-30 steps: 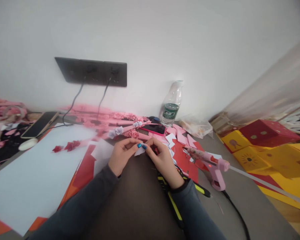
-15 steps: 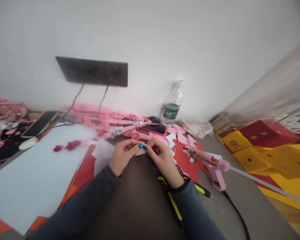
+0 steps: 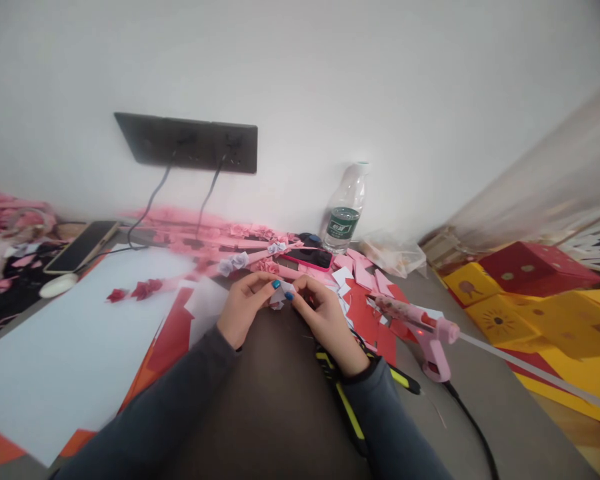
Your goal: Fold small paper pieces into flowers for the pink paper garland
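A small folded piece of white paper (image 3: pixel 279 295) is pinched between both hands above the grey table. My left hand (image 3: pixel 247 307) grips its left side with thumb and fingers. On the other side my right hand (image 3: pixel 325 320) holds it, the thumb pressed close to the left thumb. Just behind the hands lie paper flowers in pale lilac (image 3: pixel 233 264) and pink (image 3: pixel 267 267). Under my right forearm are black and yellow-green handled tools (image 3: pixel 350 413), partly hidden by the sleeve. The fingers behind the paper are partly hidden.
A pink glue gun (image 3: pixel 420 327) with a lit red light lies at right, its cord trailing forward. Red paper (image 3: pixel 365 313) and pink scraps sit beside it. A water bottle (image 3: pixel 343 213) stands by the wall. White sheets (image 3: pixel 75 347) cover the left; yellow boxes (image 3: pixel 565 320) stand far right.
The thumbs have moved slightly apart, and more of the white paper shows between them, now with visible folds. Both arms stay in nearly the same place.
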Tool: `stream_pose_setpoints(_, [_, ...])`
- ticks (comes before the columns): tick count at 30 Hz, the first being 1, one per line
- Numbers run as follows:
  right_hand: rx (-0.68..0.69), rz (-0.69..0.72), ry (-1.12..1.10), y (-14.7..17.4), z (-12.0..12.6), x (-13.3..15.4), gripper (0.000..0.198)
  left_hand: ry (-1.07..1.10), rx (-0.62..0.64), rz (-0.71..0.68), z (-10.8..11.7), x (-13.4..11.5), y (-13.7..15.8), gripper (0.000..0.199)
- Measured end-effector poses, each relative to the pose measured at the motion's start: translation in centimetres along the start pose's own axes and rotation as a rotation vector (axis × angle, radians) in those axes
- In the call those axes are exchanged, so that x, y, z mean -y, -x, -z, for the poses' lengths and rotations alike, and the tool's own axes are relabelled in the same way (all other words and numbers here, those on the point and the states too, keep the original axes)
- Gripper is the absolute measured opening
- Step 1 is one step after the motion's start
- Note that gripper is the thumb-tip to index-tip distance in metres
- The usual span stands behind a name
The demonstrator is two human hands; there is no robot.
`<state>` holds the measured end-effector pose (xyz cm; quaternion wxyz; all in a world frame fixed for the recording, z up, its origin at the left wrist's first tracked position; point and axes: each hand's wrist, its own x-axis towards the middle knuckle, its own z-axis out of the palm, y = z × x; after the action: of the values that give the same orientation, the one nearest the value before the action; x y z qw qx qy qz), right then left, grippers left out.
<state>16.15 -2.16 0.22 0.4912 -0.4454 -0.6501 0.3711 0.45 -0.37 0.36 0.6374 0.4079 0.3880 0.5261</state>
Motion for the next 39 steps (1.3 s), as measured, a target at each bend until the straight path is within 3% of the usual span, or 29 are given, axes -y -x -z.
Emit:
stream_pose_setpoints(6, [0.022, 0.038, 0.086, 0.0, 0.0, 0.4, 0.020, -0.213, 0.008, -0.145, 0.2, -0.2, 0.1, 0.018])
stream_pose_setpoints(14, [0.042, 0.051, 0.098, 0.0, -0.1, 0.1, 0.009, -0.067, -0.060, -0.009, 0.2, 0.4, -0.3, 0.025])
stream_pose_setpoints(17, [0.066, 0.072, 0.090, 0.1, -0.2, 0.3, 0.006, -0.088, -0.065, -0.036, 0.2, 0.2, -0.2, 0.023])
stream_pose_setpoints(26, [0.087, 0.071, 0.085, 0.4, 0.0, 0.9, 0.024, -0.414, 0.055, -0.227, 0.4, -0.7, 0.3, 0.011])
stream_pose_setpoints(33, [0.132, 0.107, 0.089, 0.5, 0.2, 1.2, 0.032, -0.463, 0.107, -0.277, 0.5, -1.1, 0.6, 0.011])
stream_pose_setpoints(39, [0.114, 0.090, 0.015, 0.5, 0.2, 1.1, 0.032, -0.371, 0.104, -0.217, 0.3, -0.9, 0.4, 0.014])
